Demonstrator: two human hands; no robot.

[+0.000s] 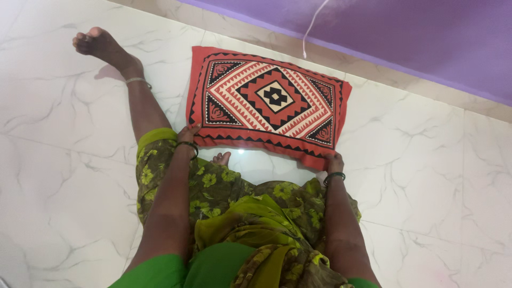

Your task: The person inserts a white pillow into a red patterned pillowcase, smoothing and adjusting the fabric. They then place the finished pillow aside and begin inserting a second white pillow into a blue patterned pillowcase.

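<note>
Seen from above, looking down at two bare arms reaching toward a white marble-patterned tile floor (pixel 426 176). Lying flat on that floor, a rectangular pillow (pixel 266 98) in a red cover printed with black and cream geometric diamonds, slightly angled, its far edge toward a purple wall (pixel 416 37). Left hand (pixel 188 134) at the pillow's near left corner, fingers resting on or pinching the cover's edge; grip too small to make out for certain. Right hand (pixel 334 161) at the near right corner, curled around the red fabric, pinching it. Dark bangles on both wrists. Cover apparently drawn over the whole pillow, pattern smooth and unwrinkled across the top; judged from this, the covering largely done, with only the near edge between the two hands perhaps left to straighten or close. Opening of the cover not visible, so closed or open cannot be told. Below the arms, green and yellow floral cloth (pixel 240 213) draped over folded legs. One bare foot (pixel 98 45) with an anklet stretched out to the far left. Thin white cord (pixel 312 26) hanging against the wall beyond the pillow.
</note>
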